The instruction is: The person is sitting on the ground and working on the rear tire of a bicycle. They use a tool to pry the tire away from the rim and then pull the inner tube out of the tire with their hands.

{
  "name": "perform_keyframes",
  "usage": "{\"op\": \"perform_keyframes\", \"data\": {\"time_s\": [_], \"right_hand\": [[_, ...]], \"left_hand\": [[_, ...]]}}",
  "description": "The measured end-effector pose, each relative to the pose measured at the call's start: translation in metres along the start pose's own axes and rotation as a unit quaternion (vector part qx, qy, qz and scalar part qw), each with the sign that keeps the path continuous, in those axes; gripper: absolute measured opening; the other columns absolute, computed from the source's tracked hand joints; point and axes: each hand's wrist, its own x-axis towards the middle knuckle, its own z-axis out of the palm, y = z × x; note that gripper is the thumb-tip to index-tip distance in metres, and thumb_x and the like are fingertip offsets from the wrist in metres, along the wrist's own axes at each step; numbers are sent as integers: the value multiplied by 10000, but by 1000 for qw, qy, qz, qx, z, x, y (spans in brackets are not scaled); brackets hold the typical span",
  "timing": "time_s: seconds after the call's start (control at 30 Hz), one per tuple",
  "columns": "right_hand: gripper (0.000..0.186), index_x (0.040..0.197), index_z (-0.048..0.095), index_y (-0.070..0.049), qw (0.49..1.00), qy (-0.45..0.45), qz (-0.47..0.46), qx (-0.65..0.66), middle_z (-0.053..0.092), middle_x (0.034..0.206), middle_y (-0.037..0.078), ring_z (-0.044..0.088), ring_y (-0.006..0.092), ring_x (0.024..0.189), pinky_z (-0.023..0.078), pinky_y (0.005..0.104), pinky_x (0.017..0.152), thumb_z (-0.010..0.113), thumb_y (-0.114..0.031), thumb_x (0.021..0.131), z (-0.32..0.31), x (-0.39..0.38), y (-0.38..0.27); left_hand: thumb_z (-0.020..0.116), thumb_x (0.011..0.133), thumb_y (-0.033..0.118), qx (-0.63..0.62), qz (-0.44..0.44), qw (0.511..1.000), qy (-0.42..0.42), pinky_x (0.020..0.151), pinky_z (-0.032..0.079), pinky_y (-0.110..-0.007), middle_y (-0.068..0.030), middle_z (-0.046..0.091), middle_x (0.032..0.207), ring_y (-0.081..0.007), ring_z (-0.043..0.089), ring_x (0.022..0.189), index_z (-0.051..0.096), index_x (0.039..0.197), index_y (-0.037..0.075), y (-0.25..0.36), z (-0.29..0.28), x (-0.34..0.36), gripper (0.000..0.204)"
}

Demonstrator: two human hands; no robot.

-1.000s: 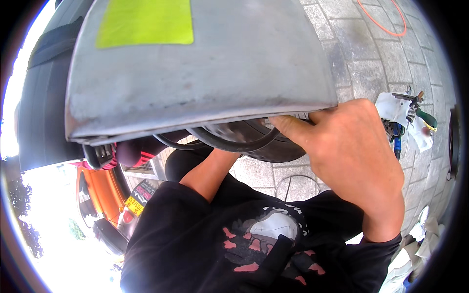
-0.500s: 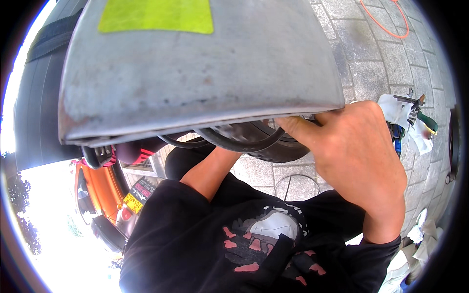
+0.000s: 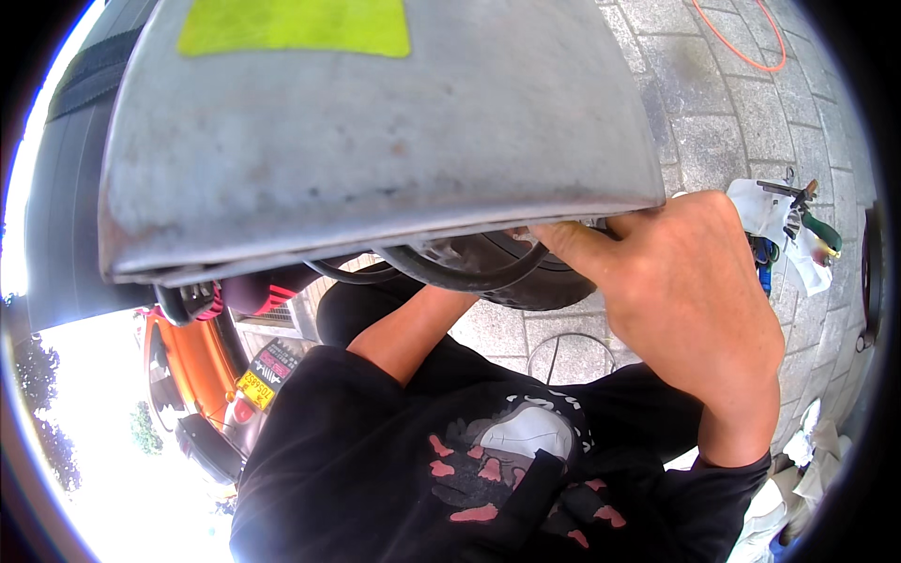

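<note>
A broad grey metal cover (image 3: 394, 131) with scuffed edges and a yellow-green patch (image 3: 296, 23) fills the upper middle. My right hand (image 3: 690, 291) is at its near right corner, fingers curled in under the edge and thumb bent inward; what they grip is hidden. My left forearm (image 3: 413, 328) reaches up beneath the cover, which hides nearly all of the left hand. Below the edge, a black cable (image 3: 469, 277) hangs in a loop in front of a knobbly black tyre (image 3: 544, 289).
On the paving (image 3: 685, 103) at the right lies a white cloth (image 3: 807, 267) with hand tools, one with a green handle (image 3: 824, 233). An orange hose (image 3: 741, 61) curves at the far right. Left stand an orange vehicle (image 3: 197, 361) and a dark ribbed surface (image 3: 70, 197).
The cover's left side has shifted slightly left in view. My left forearm has moved a little up and right; the right hand keeps its place at the corner.
</note>
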Motion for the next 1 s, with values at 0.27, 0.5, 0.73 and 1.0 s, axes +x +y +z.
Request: {"op": "perform_keyframes", "data": {"time_s": [0.27, 0.5, 0.73, 1.0], "right_hand": [[486, 1136, 828, -143, 1000, -17, 1, -9, 728, 770, 109, 650, 311, 612, 449, 400, 515, 683, 1, 695, -1, 0, 1], [463, 1110, 822, -120, 1000, -17, 3, -16, 739, 814, 110, 660, 306, 641, 444, 401, 520, 688, 3, 684, 2, -1, 1], [478, 1121, 825, -124, 1000, -8, 5, -16, 729, 788, 110, 657, 304, 628, 444, 399, 516, 694, -1, 678, 2, -2, 1], [461, 1107, 836, -123, 1000, 5, 4, -6, 707, 729, 109, 646, 300, 602, 442, 399, 509, 693, 0, 685, 2, -4, 2]], "left_hand": [[530, 1080, 556, 10, 6, 1000, -2, 1192, 451, -464, -115, 515, 1574, -266, 506, 1440, 368, 1618, 51, -12, -2, 6, 755], [532, 1080, 553, 17, 11, 1000, 1, 1185, 458, -462, -113, 518, 1570, -264, 513, 1433, 376, 1612, 53, -23, 4, 11, 747], [535, 1079, 551, 13, 10, 1000, 3, 1179, 466, -461, -112, 521, 1566, -262, 520, 1427, 383, 1607, 55, -23, 6, 14, 740], [538, 1079, 549, 8, 7, 1000, 1, 1171, 474, -459, -111, 525, 1562, -260, 527, 1419, 391, 1600, 58, -21, 7, 17, 731]]}}
